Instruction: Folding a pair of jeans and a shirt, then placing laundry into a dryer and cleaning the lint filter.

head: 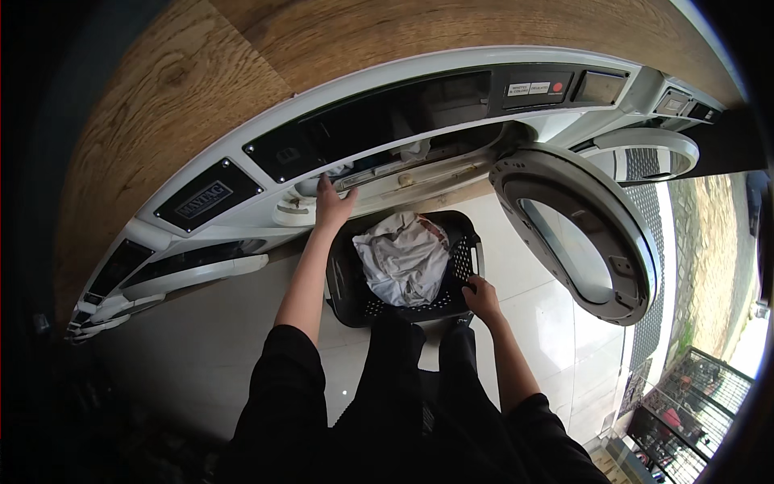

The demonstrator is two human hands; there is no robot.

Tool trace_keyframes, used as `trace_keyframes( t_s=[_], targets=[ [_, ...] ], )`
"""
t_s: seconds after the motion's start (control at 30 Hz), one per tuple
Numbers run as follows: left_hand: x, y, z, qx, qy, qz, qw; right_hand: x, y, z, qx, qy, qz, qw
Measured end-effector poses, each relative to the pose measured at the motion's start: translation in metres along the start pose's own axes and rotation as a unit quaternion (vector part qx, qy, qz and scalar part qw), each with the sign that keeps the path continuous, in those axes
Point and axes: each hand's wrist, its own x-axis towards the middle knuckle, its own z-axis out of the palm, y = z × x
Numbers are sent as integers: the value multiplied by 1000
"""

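My left hand (334, 206) is at the lower left of the open doorway of a Maytag front-loading laundry machine (369, 115), thumb spread from the fingers. Pale cloth (344, 168) shows inside the drum just past my fingers. Whether the fingertips touch it is hard to make out. Below, a black plastic laundry basket (357, 314) with a perforated wall stands on the floor in front of my legs. A bundle of white cloth (402, 257) with a reddish-brown patch lies in it. My right hand (482, 298) has its fingers curled over the basket's right rim.
The machine's round door (580, 236) hangs wide to the right of the basket. Another open round door (650, 154) is beyond it. A wooden panel (181, 91) runs above the machines. Glossy pale tiles (532, 314) make up the floor, and a wire rack (683, 411) stands lower right.
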Motion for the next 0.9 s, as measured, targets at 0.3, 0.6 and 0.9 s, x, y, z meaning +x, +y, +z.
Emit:
trace_keyframes(
  t_s=[0.3,0.6,0.9],
  targets=[
    [147,-87,33,68,7,-40,997,-27,36,29,83,20,135,987],
    [66,-3,-8,-109,84,-90,986,-12,2,35,163,38,67,984],
    [-162,82,-32,-380,-129,-23,916,35,-135,-26,512,-114,147,838]
  ],
)
